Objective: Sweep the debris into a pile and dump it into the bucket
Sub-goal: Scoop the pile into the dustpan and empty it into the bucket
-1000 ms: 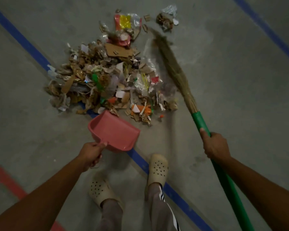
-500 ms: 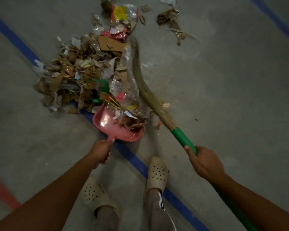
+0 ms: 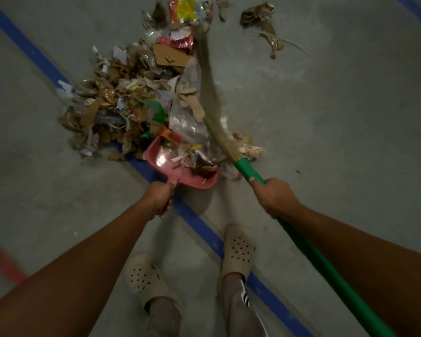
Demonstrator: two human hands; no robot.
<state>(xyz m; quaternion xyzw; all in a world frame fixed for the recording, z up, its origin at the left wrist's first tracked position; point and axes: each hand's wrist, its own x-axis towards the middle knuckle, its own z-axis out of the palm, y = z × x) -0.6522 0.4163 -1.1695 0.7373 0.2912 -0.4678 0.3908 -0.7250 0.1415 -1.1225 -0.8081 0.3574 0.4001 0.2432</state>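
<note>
A pile of debris, cardboard scraps, paper and plastic wrappers, lies on the grey concrete floor ahead of me. My left hand grips the handle of a pink dustpan, whose mouth is pushed against the pile's near edge; scraps and clear plastic lie inside it. My right hand grips the green handle of a broom. Its straw bristles curve along the pile's right side, down to the dustpan. No bucket is in view.
Loose scraps lie apart at the top right. A blue floor line runs diagonally under the pile and between my feet in beige clogs. A red line crosses the lower left.
The dustpan went from tilted above the floor to pressed against the pile. The broom swept left and toward me, pushing debris into the pan. Both hands kept their grip.
</note>
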